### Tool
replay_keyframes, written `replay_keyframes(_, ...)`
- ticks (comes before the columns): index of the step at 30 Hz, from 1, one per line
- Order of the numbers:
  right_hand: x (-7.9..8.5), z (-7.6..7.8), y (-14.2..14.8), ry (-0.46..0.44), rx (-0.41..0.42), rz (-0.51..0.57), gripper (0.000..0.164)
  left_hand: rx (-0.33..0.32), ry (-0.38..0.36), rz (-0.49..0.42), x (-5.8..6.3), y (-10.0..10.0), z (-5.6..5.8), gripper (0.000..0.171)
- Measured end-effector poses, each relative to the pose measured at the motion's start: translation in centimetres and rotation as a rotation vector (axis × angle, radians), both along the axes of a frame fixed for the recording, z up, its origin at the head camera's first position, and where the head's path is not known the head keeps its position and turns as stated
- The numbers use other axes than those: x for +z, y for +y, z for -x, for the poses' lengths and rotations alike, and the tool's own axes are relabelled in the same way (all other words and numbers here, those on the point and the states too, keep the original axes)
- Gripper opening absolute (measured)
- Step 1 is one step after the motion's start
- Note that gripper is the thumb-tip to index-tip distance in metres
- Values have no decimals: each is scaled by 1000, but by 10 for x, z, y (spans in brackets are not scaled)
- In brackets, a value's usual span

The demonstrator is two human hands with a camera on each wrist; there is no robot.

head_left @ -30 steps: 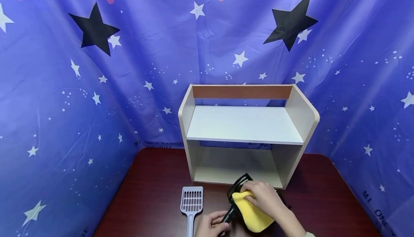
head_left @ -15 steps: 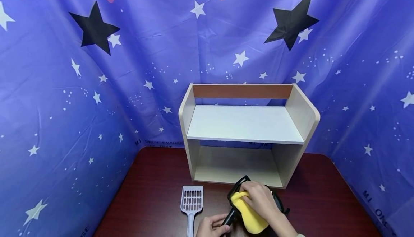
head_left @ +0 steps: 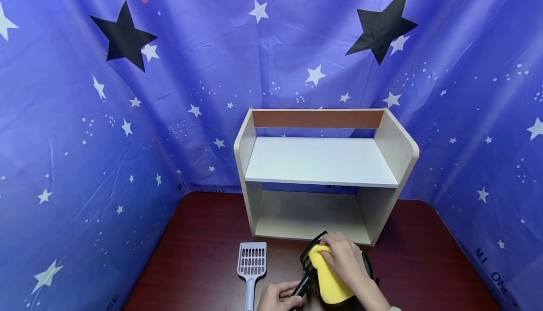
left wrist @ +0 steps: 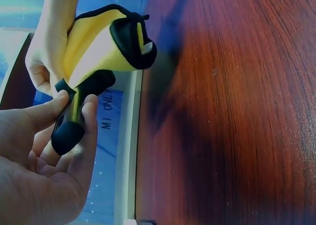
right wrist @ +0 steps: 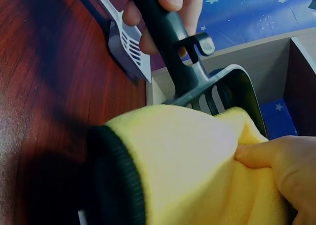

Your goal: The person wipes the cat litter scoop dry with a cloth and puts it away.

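Observation:
A black slotted litter scoop (right wrist: 160,32) is held up off the table, tilted, with its handle toward the person. My left hand (head_left: 277,297) grips that handle between thumb and fingers, as the left wrist view also shows. Against the scoop's head my right hand (head_left: 345,261) holds a yellow cloth (head_left: 331,282), pinching it with the thumb. Dark edging and a small white tag show on the cloth in the left wrist view. The cloth hides much of the scoop's head; a few slots stay visible in the right wrist view.
A pale grey slotted scoop (head_left: 252,261) lies on the dark red table (head_left: 203,254), left of the hands. Behind them stands a two-tier wooden shelf (head_left: 322,160). A blue star-patterned curtain (head_left: 191,89) encloses the back and sides.
My right hand and the yellow cloth have shifted slightly over the black scoop's head. The scoop's head has dipped a little. My left hand keeps its grip on the handle.

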State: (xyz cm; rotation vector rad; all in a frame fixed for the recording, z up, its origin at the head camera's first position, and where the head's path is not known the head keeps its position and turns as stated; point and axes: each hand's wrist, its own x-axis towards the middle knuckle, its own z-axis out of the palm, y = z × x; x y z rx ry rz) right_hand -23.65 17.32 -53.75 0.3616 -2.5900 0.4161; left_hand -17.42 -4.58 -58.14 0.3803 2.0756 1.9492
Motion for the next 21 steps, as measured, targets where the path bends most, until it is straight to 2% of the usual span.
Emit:
replay_keyframes(9, 0, 2, 11, 29, -33, 20, 28, 10, -51, 39, 2, -2, -5, 32)
replay_keyframes(18, 2, 6, 28, 113, -27, 56, 31, -34, -89, -40, -5, -10, -6, 35)
replay_keyframes(21, 3, 8, 34, 123, -22, 83, 31, -46, -62, -47, -8, -14, -6, 35)
